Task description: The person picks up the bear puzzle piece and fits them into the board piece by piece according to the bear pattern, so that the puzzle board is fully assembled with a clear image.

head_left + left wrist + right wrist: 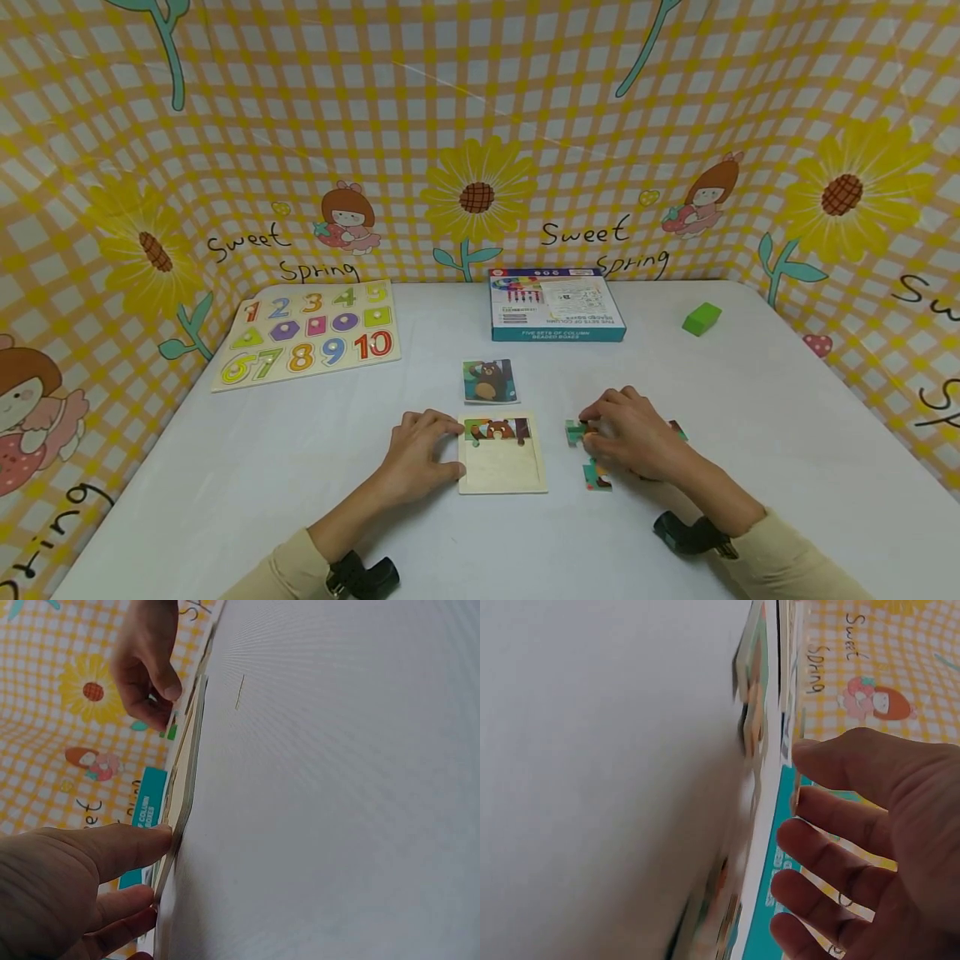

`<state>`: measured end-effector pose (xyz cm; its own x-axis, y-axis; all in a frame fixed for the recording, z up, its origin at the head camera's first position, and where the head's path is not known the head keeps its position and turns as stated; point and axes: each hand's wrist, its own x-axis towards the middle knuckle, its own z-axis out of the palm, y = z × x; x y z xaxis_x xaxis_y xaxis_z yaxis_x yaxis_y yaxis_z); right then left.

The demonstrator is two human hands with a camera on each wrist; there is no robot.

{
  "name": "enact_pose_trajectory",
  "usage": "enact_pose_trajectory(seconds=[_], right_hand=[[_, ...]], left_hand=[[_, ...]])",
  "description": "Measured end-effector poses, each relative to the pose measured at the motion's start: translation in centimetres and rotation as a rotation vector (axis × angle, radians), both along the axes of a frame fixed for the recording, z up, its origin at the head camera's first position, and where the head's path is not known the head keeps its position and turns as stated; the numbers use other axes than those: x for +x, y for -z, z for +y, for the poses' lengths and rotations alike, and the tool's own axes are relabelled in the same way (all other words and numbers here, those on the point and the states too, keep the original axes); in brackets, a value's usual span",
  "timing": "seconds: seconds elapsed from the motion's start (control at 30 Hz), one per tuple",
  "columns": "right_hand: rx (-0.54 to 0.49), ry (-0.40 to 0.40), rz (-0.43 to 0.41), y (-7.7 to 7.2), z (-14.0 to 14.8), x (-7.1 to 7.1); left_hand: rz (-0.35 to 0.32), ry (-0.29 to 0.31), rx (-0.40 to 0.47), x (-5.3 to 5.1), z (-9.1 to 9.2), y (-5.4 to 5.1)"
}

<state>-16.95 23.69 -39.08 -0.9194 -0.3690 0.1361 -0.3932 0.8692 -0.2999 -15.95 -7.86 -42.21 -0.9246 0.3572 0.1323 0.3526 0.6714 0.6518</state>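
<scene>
A pale wooden puzzle tray (501, 467) lies flat, its top row filled with bear-picture pieces (498, 429). My left hand (422, 458) rests at the tray's left side, thumb and fingertips touching its edge; in the left wrist view the thumb presses the tray's rim (196, 742). To the tray's right, my right hand (630, 433) pinches a green puzzle piece (574, 432) between thumb and forefinger, its other fingers loosely bent. Another puzzle piece (597, 477) lies just below that hand. More pieces are partly hidden under the hand, one showing a corner (678, 429).
A bear picture card (490, 382) lies behind the tray. Farther back are a flat box (557, 308), a number-and-shape board (307, 333) on the left, and a green block (702, 318) on the right. Checked cloth walls surround the white table (300, 450).
</scene>
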Motion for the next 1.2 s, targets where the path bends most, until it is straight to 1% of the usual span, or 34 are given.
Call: enact_pose_trajectory(seconds=[0.17,0.47,0.57,0.9,1.2], right_hand=[[-0.018,0.000,-0.015,-0.2,-1.3,0.2],[-0.013,-0.037,0.026,-0.2,-3.8,0.5],[-0.008,-0.054,0.034,-0.1,-4.6,0.6],[-0.026,-0.106,-0.004,0.0,-6.9,0.6],[-0.021,-0.174,0.016,0.2,-8.6,0.5]], left_hand=[[-0.001,0.001,-0.012,0.0,0.0,0.0],[-0.001,0.002,-0.006,0.0,0.0,0.0],[0.001,0.002,-0.007,0.0,0.0,0.0],[0.000,-0.004,-0.011,-0.1,0.0,0.0],[-0.005,-0.002,-0.015,0.0,0.0,-0.1]])
